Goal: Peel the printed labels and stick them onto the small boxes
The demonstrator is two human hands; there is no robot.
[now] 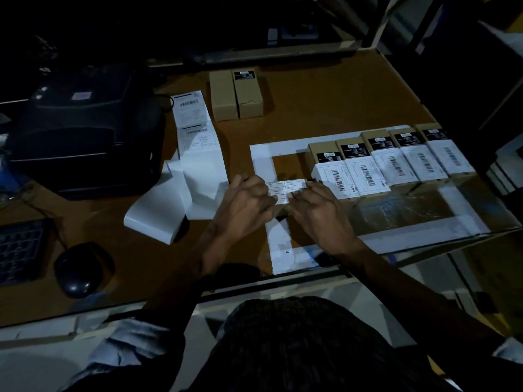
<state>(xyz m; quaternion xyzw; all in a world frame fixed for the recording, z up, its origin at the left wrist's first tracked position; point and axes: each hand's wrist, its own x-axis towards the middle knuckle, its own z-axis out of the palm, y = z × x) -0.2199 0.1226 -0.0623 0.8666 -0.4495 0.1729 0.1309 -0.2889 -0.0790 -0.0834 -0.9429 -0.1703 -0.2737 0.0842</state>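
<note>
Pressing from both ends in the head view, the left hand [249, 202] and right hand [319, 210] rest with loosely bent fingers on a label [285, 188] over a box, likely smoothing it flat; it lies just left of the labelled boxes [396, 165], lined up apparently as finished, with two spare boxes [236, 94] waiting behind
</note>
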